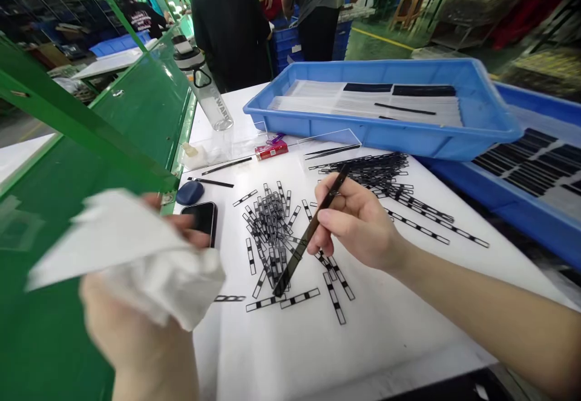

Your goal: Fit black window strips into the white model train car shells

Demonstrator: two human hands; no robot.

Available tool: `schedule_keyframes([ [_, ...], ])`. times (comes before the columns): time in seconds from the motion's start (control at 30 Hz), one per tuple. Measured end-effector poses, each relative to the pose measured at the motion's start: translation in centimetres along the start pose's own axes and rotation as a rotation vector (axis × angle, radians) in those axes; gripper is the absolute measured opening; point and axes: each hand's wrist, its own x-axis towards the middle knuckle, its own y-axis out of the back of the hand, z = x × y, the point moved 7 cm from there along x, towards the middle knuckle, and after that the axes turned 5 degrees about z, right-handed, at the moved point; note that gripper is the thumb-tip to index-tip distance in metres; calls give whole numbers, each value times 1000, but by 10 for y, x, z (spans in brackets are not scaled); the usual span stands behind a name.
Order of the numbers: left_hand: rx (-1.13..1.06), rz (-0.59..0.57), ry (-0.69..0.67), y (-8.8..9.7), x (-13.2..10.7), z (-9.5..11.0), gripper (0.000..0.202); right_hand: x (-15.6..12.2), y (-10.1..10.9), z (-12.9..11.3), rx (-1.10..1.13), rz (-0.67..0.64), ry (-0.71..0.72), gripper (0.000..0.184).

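Note:
My right hand (358,222) is closed around a long dark tool like tweezers (308,234), its tip pointing down at black-and-white strips lying on the white table (399,322). A heap of these small strips (269,225) lies just left of the tool, and several more lie loose below it. My left hand (136,322) is raised at the lower left, blurred, its fingers closed on a crumpled white cloth (136,256).
A black phone (200,218) and a dark blue case (189,192) lie by the table's left edge. A second pile of long strips (385,174), a red lighter (271,150), a water bottle (209,92) and blue trays (385,129) stand farther back. People stand behind.

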Motion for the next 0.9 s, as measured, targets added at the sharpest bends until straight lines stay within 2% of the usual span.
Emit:
schedule_keyframes([
  [0.1,33,-69,82,-21,-11,-23,22,-2,-4,-1,-56,-43,-14,17],
  [0.2,36,-210,175,-43,-18,-42,29,-4,-8,-1,-139,-75,-27,18],
  [0.33,-177,-316,205,-61,-21,-40,23,-2,-8,-5,-136,-80,22,15],
  [0.4,-273,-285,193,-60,-19,-34,24,-1,-6,-8,-110,-83,50,12],
  [0.5,-329,-160,160,-49,-13,-25,16,1,-6,-8,-92,-107,50,9],
  [0.63,-400,-18,-43,-28,-3,-3,19,2,-7,-6,-43,-134,21,4],
  [0.73,-373,-16,-47,-21,2,-2,9,2,-9,-6,-92,-168,14,6],
  [0.9,-435,-172,132,-29,-1,-22,19,-4,-18,-13,-552,-239,208,6],
])
